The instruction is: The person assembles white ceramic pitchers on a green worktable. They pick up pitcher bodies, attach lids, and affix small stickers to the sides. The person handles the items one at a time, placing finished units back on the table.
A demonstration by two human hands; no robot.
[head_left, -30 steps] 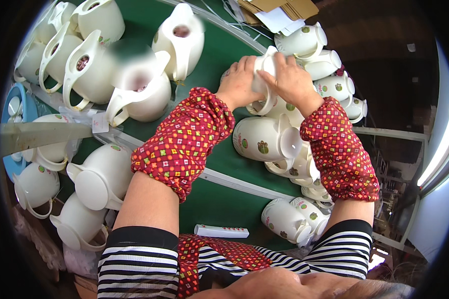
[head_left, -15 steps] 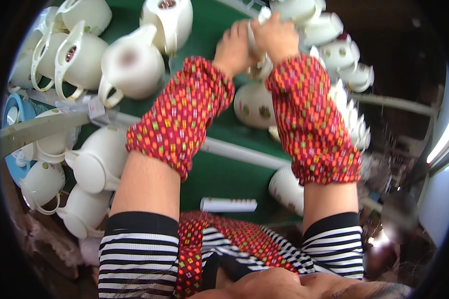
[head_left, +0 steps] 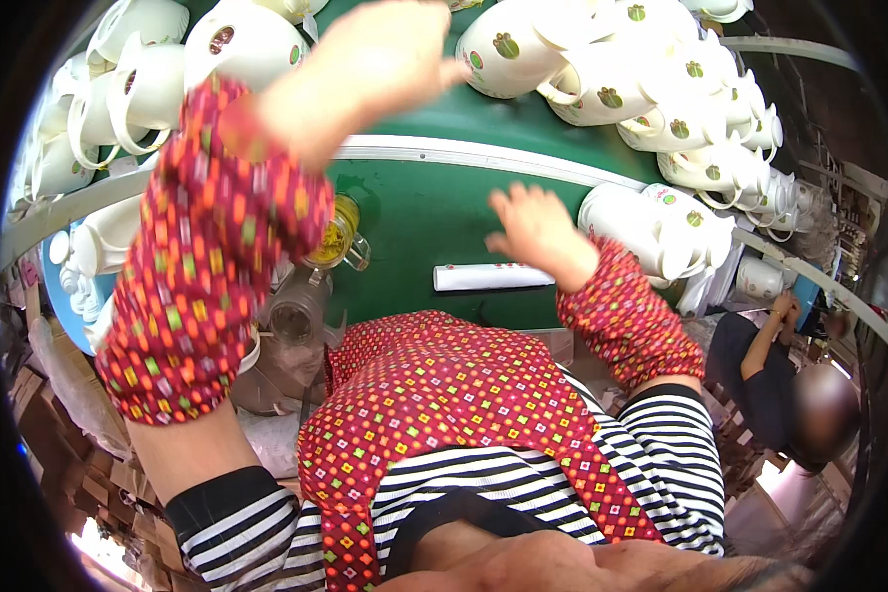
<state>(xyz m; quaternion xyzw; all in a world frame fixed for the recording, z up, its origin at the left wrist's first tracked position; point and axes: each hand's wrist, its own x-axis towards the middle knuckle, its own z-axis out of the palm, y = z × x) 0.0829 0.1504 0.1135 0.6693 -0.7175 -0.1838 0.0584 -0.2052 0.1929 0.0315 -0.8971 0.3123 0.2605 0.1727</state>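
White box (head_left: 493, 278) on green table (head_left: 414, 232), just nearer than right hand (head_left: 541, 232), fingers loosely spread. Farther: left hand (head_left: 390, 59) blurred, can't tell finger state; white jug (head_left: 511, 54) beside its thumb, contact unclear.

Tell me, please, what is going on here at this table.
A person in red sleeves is at a green table with white jugs grouped left and right. The left hand is stretched out near some jugs; nothing shows in it. The right hand, open and seemingly empty, is by a white box.
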